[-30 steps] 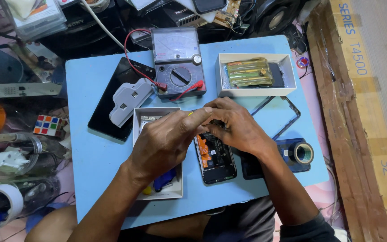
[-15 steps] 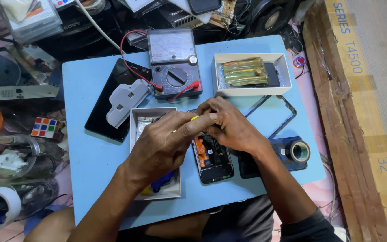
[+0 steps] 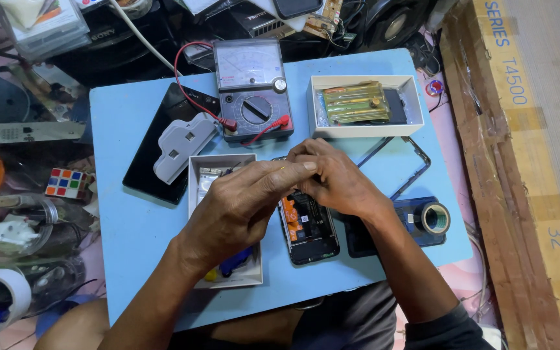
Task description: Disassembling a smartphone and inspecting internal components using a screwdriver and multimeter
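Hands are brought together right over the top end of an opened phone (image 3: 308, 227), which is laid face down on the blue table (image 3: 131, 240) with its orange and dark insides exposed. The left hand (image 3: 238, 210) is stretched across from the left, fingers (image 3: 286, 172) extended and pressed against those of the right hand (image 3: 332, 178), which are curled in tight; something small seems to be pinched between the two, but what exactly can't be told, it's hidden by the knuckles. So both sets of fingers are closed in, on a thing too small to be made out. Judging by that, some fiddly bit of work at the phone's upper edge is in hand, a tiny part being held or worked loose, pretty much mid-step. Whatever comes after would call for a steady, fine pinch and the phone kept from sliding. Around it: a white parts tray (image 3: 196, 194) is tucked under the left wrist, an analog multimeter (image 3: 252, 87) with red leads is set at the back, a second white tray (image 3: 364, 129) with a yellowish tool packet is placed to its right, a black tablet (image 3: 147, 155) with a grey clamp piece (image 3: 179, 146) on it is laid to the left, and a bare phone frame (image 3: 400, 172) plus a tape roll (image 3: 435, 218) are parked just right of the right hand.
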